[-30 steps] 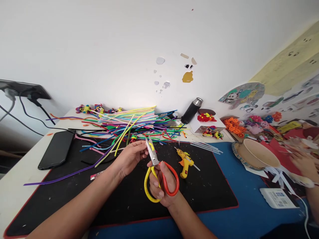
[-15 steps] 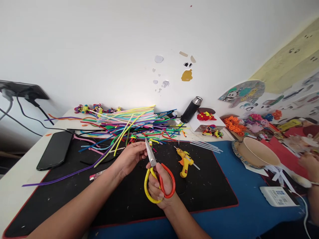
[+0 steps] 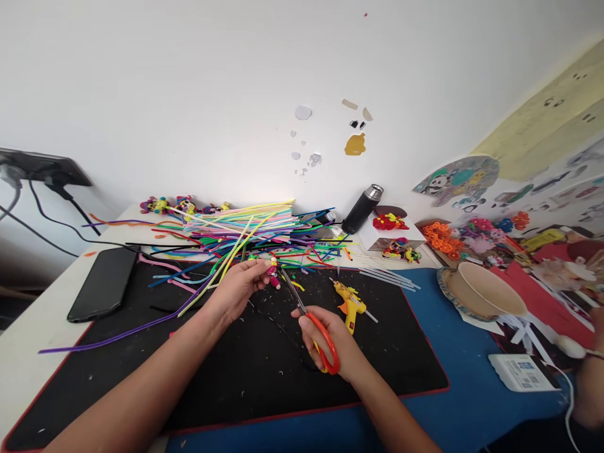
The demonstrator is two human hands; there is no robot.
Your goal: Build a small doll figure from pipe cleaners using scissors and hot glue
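A phone (image 3: 104,282) lies at left; farther right, the left hand (image 3: 236,286) has its thumb and forefinger pinched on a small pink-and-yellow figure (image 3: 273,270), raised above the black mat (image 3: 236,384). Just beside the figure are the blades of scissors (image 3: 326,336), their handles gripped by the curled fingers of the right hand (image 3: 340,336); a yellow glue gun (image 3: 350,302) rests beyond.

Shows a white table (image 3: 33,384) carrying a heap of bright fuzzy stems (image 3: 264,229) along the back, a black bottle (image 3: 361,209) and white box (image 3: 370,240) to their right, and a red-edged black mat (image 3: 226,390) in front
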